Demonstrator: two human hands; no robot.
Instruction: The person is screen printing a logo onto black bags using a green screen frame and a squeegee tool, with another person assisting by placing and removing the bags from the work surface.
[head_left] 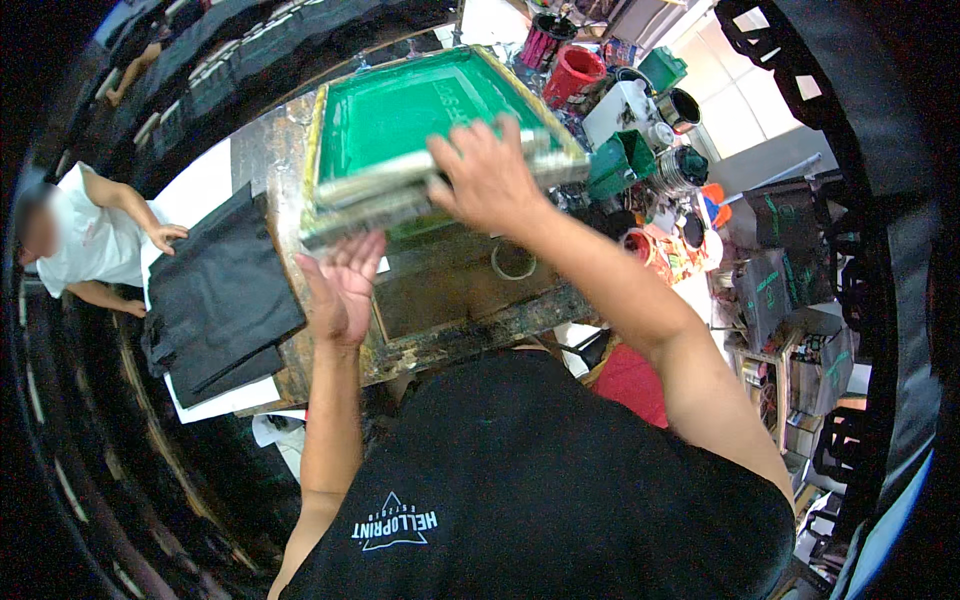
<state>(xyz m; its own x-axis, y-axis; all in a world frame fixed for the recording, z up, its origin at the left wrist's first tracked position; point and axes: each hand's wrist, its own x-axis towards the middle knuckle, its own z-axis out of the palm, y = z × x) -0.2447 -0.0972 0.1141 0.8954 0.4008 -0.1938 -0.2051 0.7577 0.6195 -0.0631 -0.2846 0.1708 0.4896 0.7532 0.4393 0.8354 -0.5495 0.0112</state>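
A screen-printing frame (315, 150) with green mesh and yellowish edges lies in front of me, its near side seemingly raised off the worktable. Along that near side runs a long, pale, ink-smeared squeegee (375, 182), slightly blurred. My right hand (487, 178) reaches over from the right with its fingers bent round the squeegee. Below the frame's near left corner is my left hand (343, 290), palm up, fingers stretched out and holding nothing. Whether its fingertips touch the frame, I cannot tell. Beneath the frame shows a brown board (450, 295) with a ring-shaped mark.
Black fabric pieces (215, 290) lie in a pile at the left, where a co-worker's hand (165, 237) rests beside them. Ink-stained containers, among them a red bucket (575, 75) and a green tub (620, 160), crowd the right. Printed black bags (790, 280) stand further right.
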